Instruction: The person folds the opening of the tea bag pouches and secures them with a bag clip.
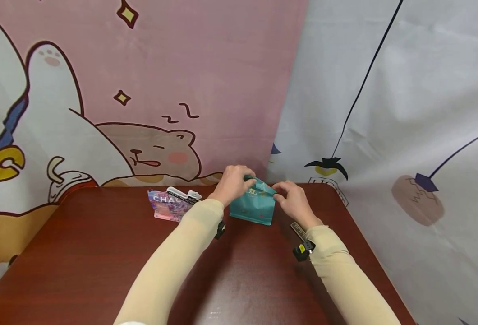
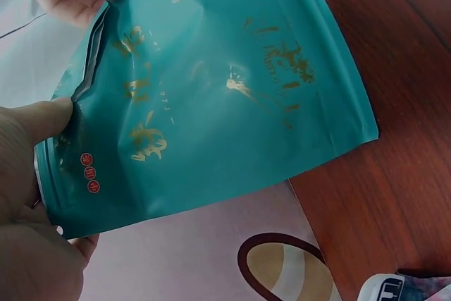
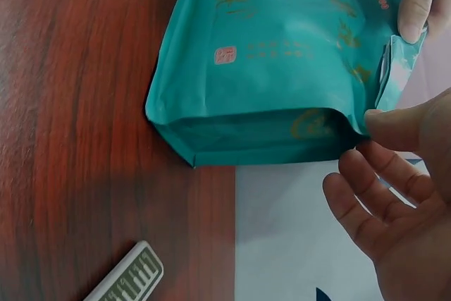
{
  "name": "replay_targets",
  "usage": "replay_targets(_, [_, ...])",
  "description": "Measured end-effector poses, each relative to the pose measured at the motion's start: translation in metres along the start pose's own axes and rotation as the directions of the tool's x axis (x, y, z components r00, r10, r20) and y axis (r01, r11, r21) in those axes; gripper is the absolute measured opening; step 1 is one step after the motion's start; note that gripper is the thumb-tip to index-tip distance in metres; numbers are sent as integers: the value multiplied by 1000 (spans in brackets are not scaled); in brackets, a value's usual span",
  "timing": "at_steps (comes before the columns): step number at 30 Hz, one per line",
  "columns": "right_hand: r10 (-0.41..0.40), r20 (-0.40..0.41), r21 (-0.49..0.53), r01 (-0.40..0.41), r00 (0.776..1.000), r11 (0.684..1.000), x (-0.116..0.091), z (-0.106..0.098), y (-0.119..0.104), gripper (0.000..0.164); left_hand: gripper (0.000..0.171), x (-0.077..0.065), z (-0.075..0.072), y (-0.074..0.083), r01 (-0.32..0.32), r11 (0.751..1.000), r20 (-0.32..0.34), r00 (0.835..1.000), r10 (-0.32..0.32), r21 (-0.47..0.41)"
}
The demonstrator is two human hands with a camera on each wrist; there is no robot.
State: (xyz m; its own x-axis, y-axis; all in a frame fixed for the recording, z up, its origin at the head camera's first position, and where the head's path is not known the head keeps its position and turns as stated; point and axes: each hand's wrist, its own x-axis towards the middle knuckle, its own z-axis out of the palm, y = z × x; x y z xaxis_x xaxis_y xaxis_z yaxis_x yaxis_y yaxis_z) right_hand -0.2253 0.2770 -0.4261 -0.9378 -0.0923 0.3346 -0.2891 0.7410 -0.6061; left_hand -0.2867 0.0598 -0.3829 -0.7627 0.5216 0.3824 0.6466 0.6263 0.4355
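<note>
A teal resealable pouch [image 1: 252,206] with gold lettering stands upright near the far edge of the table. My left hand [image 1: 235,184] pinches its top edge at the left corner, thumb [image 2: 49,119] on the printed face. At the opposite top corner, my right hand [image 1: 295,202] grips the rim between thumb [image 3: 396,129] and index finger, the other fingers loosely bent. Between the hands the mouth of the pouch gapes slightly, as the left wrist view shows. What lies inside is hidden.
Left of the pouch stands a pink and purple bag [image 1: 167,208] with a white clip [image 1: 183,196] along its top. A slim, pale-edged object with a row of marks [image 3: 130,276] lies right of the pouch. A printed cloth [image 1: 239,90] hangs behind the brown table [image 1: 101,262].
</note>
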Motion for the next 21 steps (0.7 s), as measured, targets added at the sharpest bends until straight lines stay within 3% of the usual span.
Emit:
replay_targets(11, [-11, 25, -43, 12, 1000, 999, -10, -8, 10, 23, 17, -1, -1, 2, 21, 999, -3, 1000, -21, -24])
replay_targets(21, [10, 109, -66, -3, 994, 998, -23, -16, 12, 27, 15, -3, -1, 0, 9, 1000, -9, 1000, -9, -13])
